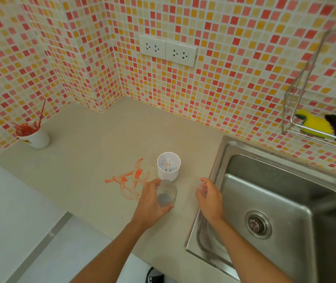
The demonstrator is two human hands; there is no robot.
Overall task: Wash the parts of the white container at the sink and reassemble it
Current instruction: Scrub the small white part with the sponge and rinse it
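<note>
Two hands are over my counter [93, 139], near its sink-side edge. My left hand [149, 203] is wrapped around a clear cup [166, 194], tilted, just in front of the upright white container [168, 166]. My right hand [210, 198] hovers loosely open and empty beside the sink [285, 180] rim. Orange smears [129, 181] mark the counter left of the container.

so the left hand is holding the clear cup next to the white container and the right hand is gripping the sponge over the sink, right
Not quite. The head view shows the left hand holding the clear cup next to the white container, but the right hand is open and holds nothing, hovering at the sink edge. The sponge lies in the wire rack on the wall.
</note>
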